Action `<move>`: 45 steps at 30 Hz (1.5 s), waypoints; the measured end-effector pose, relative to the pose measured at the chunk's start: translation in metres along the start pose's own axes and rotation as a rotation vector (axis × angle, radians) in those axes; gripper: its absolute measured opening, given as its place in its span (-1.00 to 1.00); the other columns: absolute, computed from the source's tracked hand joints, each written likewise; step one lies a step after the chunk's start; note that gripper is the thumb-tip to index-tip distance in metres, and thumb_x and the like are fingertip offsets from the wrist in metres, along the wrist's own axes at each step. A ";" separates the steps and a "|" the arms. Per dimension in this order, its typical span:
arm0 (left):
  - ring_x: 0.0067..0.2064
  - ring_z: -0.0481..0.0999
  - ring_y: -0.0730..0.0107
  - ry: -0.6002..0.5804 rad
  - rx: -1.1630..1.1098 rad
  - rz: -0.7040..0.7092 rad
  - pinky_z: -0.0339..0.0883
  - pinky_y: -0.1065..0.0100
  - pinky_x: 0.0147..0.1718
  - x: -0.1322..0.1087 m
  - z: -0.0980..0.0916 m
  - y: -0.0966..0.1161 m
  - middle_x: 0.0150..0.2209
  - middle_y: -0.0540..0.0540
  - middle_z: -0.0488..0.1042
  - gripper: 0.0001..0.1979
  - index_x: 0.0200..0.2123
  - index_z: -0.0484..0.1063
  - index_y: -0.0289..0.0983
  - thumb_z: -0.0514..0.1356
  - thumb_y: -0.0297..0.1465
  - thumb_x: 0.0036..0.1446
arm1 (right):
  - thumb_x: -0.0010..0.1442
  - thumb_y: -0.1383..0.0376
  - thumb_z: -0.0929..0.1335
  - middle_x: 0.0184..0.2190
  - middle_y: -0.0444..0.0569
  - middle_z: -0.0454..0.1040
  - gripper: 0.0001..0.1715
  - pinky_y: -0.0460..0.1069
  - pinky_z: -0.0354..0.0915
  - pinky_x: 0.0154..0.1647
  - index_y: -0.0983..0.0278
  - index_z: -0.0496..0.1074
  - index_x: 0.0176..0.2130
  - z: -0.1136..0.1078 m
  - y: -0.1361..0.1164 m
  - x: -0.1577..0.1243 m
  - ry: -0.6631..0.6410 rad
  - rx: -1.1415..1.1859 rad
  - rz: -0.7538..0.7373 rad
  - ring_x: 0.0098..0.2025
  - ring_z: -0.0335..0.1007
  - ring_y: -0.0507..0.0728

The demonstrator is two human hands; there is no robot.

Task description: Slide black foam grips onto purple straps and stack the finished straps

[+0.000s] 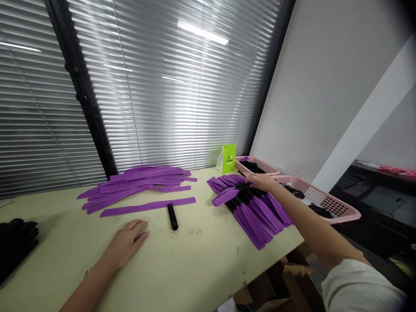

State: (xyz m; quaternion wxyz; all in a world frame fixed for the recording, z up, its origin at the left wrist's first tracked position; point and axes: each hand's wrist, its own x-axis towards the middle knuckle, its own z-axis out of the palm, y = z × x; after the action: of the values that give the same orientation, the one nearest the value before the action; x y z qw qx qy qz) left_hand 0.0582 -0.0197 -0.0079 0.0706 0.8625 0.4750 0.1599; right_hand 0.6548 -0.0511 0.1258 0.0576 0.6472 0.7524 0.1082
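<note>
My left hand (127, 242) rests on the pale table with its fingers apart and nothing held. Beyond it a single purple strip (136, 209) lies flat, and a black ribbed tube (173, 216) touches its near edge. At the right, my right hand (260, 182) reaches over a pile of purple strips (248, 219) with black ribbed middles. Its fingers close on a black ribbed piece (244, 186) with a purple strip through it. A stack of loose purple strips (143, 178) lies near the blinds.
Pink baskets (349, 213) with black items stand beyond my right arm. A green and white pouch (229, 158) stands near the window. Black tubes (16, 242) are piled at the far left. Cardboard boxes (292, 281) are below the table's right edge.
</note>
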 end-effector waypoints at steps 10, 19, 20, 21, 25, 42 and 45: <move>0.11 0.33 0.10 0.020 0.004 0.003 0.25 0.09 0.06 0.000 0.000 0.001 0.09 -0.17 0.37 -0.51 0.08 0.35 -0.24 -0.03 -0.10 0.22 | 0.16 0.38 0.29 -0.17 0.05 0.46 -0.71 0.04 0.28 -0.05 0.25 0.43 -0.10 0.035 -0.003 -0.003 0.177 -0.008 -0.205 -0.10 0.39 0.19; 0.09 0.34 0.11 0.024 0.002 0.015 0.26 0.09 0.04 0.000 -0.001 0.002 0.08 -0.18 0.37 -0.52 0.07 0.35 -0.24 -0.04 -0.11 0.23 | 0.17 0.40 0.27 -0.17 0.03 0.45 -0.74 0.03 0.29 -0.10 0.24 0.40 -0.11 0.039 -0.004 -0.003 0.242 -0.019 -0.246 -0.10 0.38 0.17; 0.09 0.34 0.11 0.021 0.004 0.015 0.26 0.10 0.04 0.000 -0.002 0.003 0.08 -0.18 0.37 -0.52 0.07 0.35 -0.25 -0.04 -0.11 0.23 | 0.18 0.39 0.27 -0.17 0.03 0.45 -0.74 0.03 0.29 -0.10 0.23 0.40 -0.11 0.039 -0.004 -0.004 0.250 -0.021 -0.247 -0.10 0.37 0.17; 0.09 0.34 0.11 0.020 0.005 0.013 0.26 0.09 0.04 0.000 -0.002 0.003 0.08 -0.18 0.37 -0.52 0.07 0.35 -0.25 -0.05 -0.11 0.23 | 0.18 0.39 0.27 -0.16 0.03 0.45 -0.74 0.03 0.29 -0.10 0.23 0.40 -0.11 0.040 -0.004 -0.004 0.255 -0.025 -0.248 -0.09 0.37 0.17; 0.09 0.34 0.10 0.016 0.002 0.005 0.26 0.09 0.04 0.000 -0.002 0.003 0.08 -0.18 0.38 -0.52 0.07 0.35 -0.24 -0.04 -0.11 0.22 | 0.20 0.38 0.27 -0.16 0.04 0.45 -0.75 0.03 0.29 -0.12 0.23 0.40 -0.11 0.040 -0.004 -0.005 0.256 -0.038 -0.249 -0.10 0.38 0.17; 0.11 0.33 0.09 0.010 -0.010 -0.005 0.26 0.08 0.05 -0.001 -0.002 0.004 0.10 -0.18 0.37 -0.49 0.07 0.36 -0.23 -0.05 -0.08 0.22 | 0.24 0.32 0.23 -0.15 0.08 0.47 -0.73 0.08 0.31 -0.10 0.25 0.41 -0.08 0.041 -0.008 -0.009 0.267 -0.021 -0.248 -0.12 0.40 0.20; 0.10 0.34 0.08 0.023 -0.009 0.002 0.27 0.09 0.04 -0.002 -0.003 0.004 0.08 -0.18 0.38 -0.50 0.06 0.38 -0.23 -0.04 -0.07 0.21 | 0.23 0.30 0.25 -0.12 0.07 0.46 -0.70 0.07 0.32 -0.09 0.23 0.39 -0.04 0.041 -0.006 -0.011 0.271 0.000 -0.220 -0.09 0.40 0.19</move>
State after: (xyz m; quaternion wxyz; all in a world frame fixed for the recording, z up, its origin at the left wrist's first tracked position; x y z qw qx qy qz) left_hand 0.0593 -0.0231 -0.0045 0.0689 0.8607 0.4742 0.1718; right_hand 0.6603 -0.0596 0.0844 -0.0328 0.5404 0.8196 0.1875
